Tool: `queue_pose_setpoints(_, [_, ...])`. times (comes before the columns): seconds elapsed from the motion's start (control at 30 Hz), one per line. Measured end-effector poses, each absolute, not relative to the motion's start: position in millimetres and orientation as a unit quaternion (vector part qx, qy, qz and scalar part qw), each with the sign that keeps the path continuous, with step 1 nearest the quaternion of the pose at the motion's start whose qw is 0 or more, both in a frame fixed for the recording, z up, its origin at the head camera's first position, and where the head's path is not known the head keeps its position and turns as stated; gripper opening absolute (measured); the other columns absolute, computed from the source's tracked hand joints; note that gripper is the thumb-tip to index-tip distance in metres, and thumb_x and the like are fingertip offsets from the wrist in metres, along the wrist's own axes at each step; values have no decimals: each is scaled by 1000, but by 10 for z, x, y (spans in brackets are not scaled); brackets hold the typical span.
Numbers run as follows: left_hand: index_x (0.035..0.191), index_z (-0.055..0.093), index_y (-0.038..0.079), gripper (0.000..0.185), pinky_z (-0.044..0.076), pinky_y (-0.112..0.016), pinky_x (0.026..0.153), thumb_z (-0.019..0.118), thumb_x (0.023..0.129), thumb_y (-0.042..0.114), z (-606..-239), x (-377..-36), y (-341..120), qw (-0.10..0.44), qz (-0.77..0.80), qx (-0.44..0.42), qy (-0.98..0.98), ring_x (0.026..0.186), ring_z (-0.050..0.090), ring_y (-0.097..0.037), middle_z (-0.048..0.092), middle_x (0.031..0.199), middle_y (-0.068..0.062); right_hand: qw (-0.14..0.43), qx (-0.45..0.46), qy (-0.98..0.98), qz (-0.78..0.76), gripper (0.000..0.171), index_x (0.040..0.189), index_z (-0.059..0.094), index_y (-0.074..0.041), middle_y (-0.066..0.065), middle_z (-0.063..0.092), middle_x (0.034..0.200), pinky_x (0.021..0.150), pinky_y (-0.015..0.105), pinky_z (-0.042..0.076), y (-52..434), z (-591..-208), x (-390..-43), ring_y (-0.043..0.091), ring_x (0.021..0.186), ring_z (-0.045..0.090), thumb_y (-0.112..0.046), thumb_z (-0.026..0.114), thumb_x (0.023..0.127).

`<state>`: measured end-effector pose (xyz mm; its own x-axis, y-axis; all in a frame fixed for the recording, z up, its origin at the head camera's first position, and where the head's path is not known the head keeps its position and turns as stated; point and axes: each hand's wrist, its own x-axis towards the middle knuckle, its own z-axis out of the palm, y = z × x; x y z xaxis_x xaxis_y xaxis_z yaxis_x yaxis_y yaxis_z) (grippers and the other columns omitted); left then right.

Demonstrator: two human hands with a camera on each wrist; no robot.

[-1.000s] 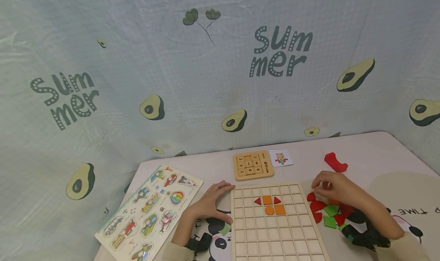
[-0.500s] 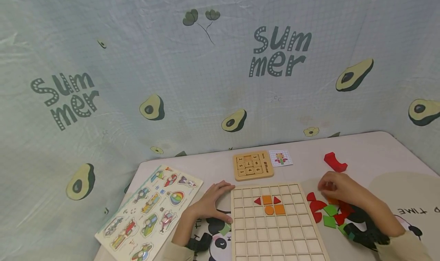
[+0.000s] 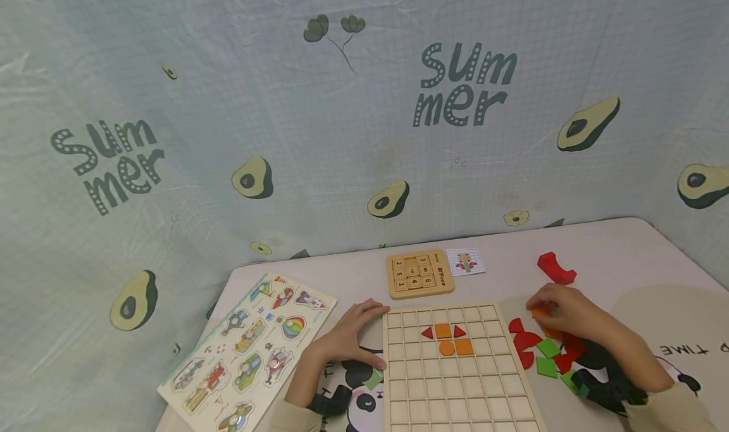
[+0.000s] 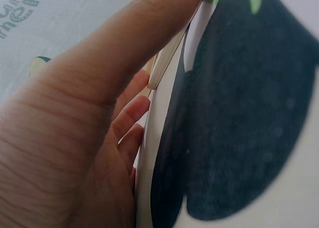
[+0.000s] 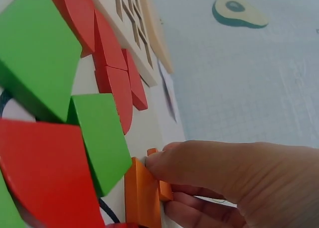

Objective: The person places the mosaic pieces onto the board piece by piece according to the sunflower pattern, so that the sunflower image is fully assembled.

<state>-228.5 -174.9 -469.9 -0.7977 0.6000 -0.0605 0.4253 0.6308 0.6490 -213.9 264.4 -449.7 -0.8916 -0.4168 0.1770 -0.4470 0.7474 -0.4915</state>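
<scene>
A wooden grid board (image 3: 455, 381) lies flat before me, with orange pieces (image 3: 443, 331) and two red triangles (image 3: 427, 333) in its upper cells. My left hand (image 3: 355, 334) rests against the board's left edge near the top corner; in the left wrist view the thumb (image 4: 129, 44) lies along the board edge (image 4: 164, 58). My right hand (image 3: 541, 310) is just right of the board, above a pile of red and green pieces (image 3: 538, 350). Its fingertips (image 5: 157, 161) pinch a small orange piece (image 5: 162, 185) beside another orange piece (image 5: 139, 198).
A number sliding puzzle (image 3: 419, 273) and a pattern card (image 3: 465, 261) lie behind the board. A red block (image 3: 555, 269) sits at the back right. A picture peg puzzle (image 3: 250, 350) lies at the left. A loose green piece (image 3: 373, 379) is under my left hand.
My right hand has drawn back a little to the right, away from the board's corner, and an orange piece now shows at its fingertips. The left hand has stayed put.
</scene>
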Motion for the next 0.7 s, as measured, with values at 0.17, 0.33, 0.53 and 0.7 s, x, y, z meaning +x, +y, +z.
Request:
queue_pose_setpoints(0.17, [141, 39, 26, 94, 21, -57, 111, 85, 60, 40, -4695, -2284, -1744, 138, 319, 284, 894, 140, 21, -26, 32, 147, -1, 32, 228, -934, 273, 24, 89, 68, -7, -1, 65, 85, 61, 17, 51, 2644, -4512, -2136, 3, 72, 49, -8, 79, 68])
queue_pose_setpoints(0.33, [141, 39, 26, 94, 22, -57, 110, 85, 60, 40, -4695, -2285, -1745, 139, 320, 284, 893, 139, 21, -26, 31, 147, -1, 47, 239, -925, 290, 24, 87, 68, -7, -4, 62, 81, 56, 17, 48, 2627, -4535, -2130, -2, 67, 44, -7, 80, 67])
queue_pose_setpoints(0.53, [141, 38, 26, 94, 22, -57, 110, 85, 61, 40, -4684, -2287, -1748, 141, 320, 286, 892, 139, 21, -26, 31, 148, -2, 48, 241, -919, 308, 24, 91, 68, -7, -5, 61, 83, 57, 17, 48, 2570, -4515, -2139, -3, 68, 44, -6, 78, 68])
queue_pose_setpoints(0.7, [141, 38, 25, 94, 23, -57, 110, 85, 61, 39, -4690, -2287, -1751, 140, 320, 288, 892, 139, 22, -26, 31, 148, -2, 23, 229, -921, 315, 25, 94, 68, -8, -4, 60, 88, 60, 17, 49, 2467, -4456, -2121, 0, 73, 46, -8, 76, 71])
